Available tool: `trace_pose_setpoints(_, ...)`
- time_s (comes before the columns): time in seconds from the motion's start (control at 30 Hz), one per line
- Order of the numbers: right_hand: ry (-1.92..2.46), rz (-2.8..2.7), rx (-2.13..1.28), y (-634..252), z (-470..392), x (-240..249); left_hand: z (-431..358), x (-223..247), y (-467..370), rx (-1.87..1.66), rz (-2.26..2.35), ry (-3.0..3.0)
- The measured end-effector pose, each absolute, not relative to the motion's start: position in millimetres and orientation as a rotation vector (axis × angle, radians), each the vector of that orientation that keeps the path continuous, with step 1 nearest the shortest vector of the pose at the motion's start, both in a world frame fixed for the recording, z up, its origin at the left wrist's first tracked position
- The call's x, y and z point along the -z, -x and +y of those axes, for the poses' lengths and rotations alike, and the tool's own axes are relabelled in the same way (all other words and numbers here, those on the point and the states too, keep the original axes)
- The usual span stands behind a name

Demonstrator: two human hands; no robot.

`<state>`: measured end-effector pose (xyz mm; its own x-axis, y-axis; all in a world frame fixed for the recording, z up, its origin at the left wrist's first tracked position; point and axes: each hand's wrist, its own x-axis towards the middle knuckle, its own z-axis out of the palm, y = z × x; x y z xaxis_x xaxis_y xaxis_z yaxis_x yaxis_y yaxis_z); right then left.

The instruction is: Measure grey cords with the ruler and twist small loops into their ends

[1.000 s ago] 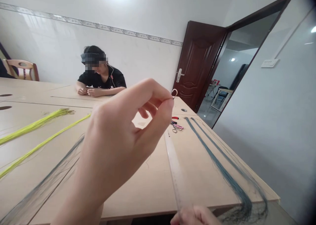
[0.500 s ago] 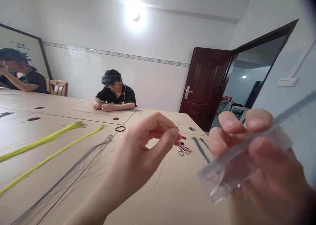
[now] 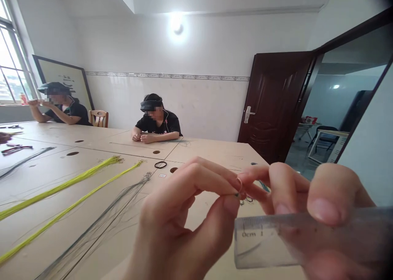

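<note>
The left hand is curled almost shut, its thumb and forefinger pinched on a small ring with a bit of dark thread at the pinch. The right hand is closed too: its thumb presses a clear ruler against the fingers, while its forefinger tip reaches across to meet the left fingertips at the ring. Both hands are raised above the worktop, close to the camera.

Half a second ago the hands were well apart, the ruler held slanting upward on the right; now they touch, and the ruler lies nearly level across the lower right of the view, its "0cm" end toward the left hand. The view has also swung left, bringing a window and a second seated person into sight.

The ring is thin, pale and metallic, standing on edge between the fingertips. The ruler is see-through plastic, blurred, with fine marks along its top edge.

On the worktop lie two yellow cord bundles, a grey thread bundle and a black loop. Another person sits at the far side.
</note>
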<state>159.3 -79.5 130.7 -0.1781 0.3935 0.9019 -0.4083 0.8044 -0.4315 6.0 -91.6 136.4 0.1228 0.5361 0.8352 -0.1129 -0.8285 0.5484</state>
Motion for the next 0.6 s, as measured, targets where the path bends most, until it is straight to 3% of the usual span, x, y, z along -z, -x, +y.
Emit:
trace_pose_setpoints(0.3, 0.101, -1.462, -0.96, -157, -95, -127, -96, -133, -6, -1.784, 0.396, -1.944)
trace_pose_setpoints(0.6, 0.121, -1.453, -0.958, -156, -94, -128, -91, -129, -1, -1.772, 0.429, -2.054)
